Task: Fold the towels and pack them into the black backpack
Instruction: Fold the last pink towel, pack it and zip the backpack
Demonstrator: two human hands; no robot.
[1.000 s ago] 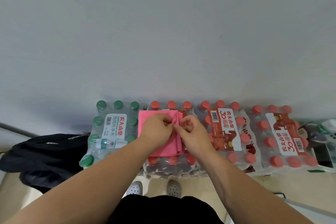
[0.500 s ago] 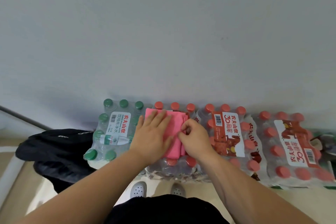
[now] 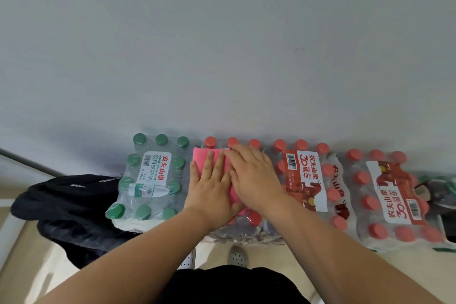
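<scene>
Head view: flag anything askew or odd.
One bottle lies sideways across the green-capped pack, unlike the upright ones. The left hand and right hand press the pink towel flat on a red-capped pack; nothing spilled.

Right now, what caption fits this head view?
Left hand and right hand press pink towel flat on a bottle pack.

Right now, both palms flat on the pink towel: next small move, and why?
Probably grip the pink towel with the left hand and lift it toward the black backpack on the left. The towel looks folded small; that hand and the right hand press flat on it atop the red-capped bottle pack, so smoothing seems done. Whether the backpack is open, I cannot tell.
</scene>
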